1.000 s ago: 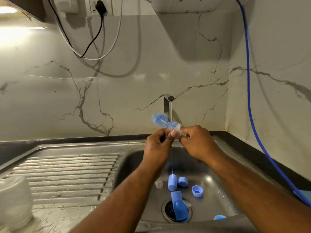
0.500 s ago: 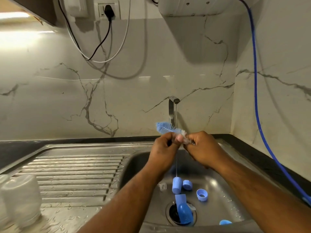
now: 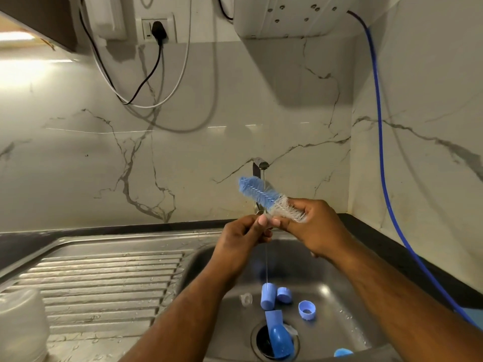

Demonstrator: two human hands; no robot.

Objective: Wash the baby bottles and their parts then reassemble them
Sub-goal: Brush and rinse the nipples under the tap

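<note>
1. Marble-veined wall panels back a steel sink set in a dark counter; above the basin (image 3: 339, 291) the bottle brush (image 3: 257, 190) is held in the air, its blue bristle tip slanting up and left in front of the tap (image 3: 261, 165).
2. The right hand (image 3: 313, 226) is clenched round the brush at its white bristles; the handle is hidden inside the fist.
3. The left hand (image 3: 240, 241) meets it just below, thumb and fingertips drawn together at the white bristles. Whether they pinch something small cannot be told.
4. A thin stream of water (image 3: 266, 259) falls from the tap past the left hand to the basin floor.
5. On that floor lie a blue cap (image 3: 268, 296) touching a smaller blue cap (image 3: 284, 294), a blue ring (image 3: 307, 310) just to the right, a clear teat (image 3: 246, 299) to the left, and a blue piece (image 3: 279, 340) lying across the drain (image 3: 261, 343).
6. The ribbed drainboard (image 3: 104, 278) stretches left of the basin, with a clear bottle (image 3: 21, 327) at its near left edge.
7. A blue hose (image 3: 379, 152) runs down the right wall to the counter's corner, well apart from both hands.
</note>
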